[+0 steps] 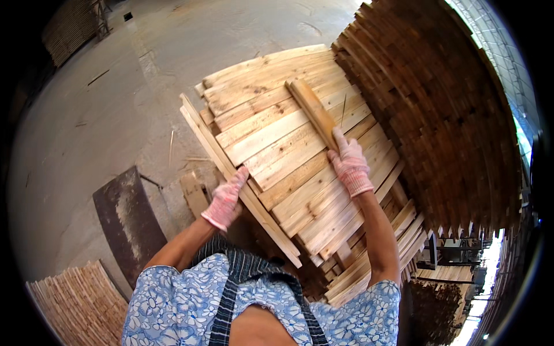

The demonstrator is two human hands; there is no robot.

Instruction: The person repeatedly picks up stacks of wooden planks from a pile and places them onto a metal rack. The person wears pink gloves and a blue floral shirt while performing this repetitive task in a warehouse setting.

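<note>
Both of my hands wear pinkish knitted gloves. My left hand (227, 200) is closed around a long, narrow wooden board (266, 222), which stands along the near-left ends of a layer of pale planks (283, 153); most of its fingers are hidden behind the board. In my right hand (350, 164) is the near end of a shorter wooden batten (314, 109), slanting across the top of the planks. The planks lie side by side with uneven ends, and several show dark knots.
A tall stack of darker timber (427, 115) rises close on the right. Below the top layer are more boards (398, 230). At left are a dark brown panel (130, 213), a bundle of wood strips (78, 303) and a concrete floor (127, 115) with scattered splinters.
</note>
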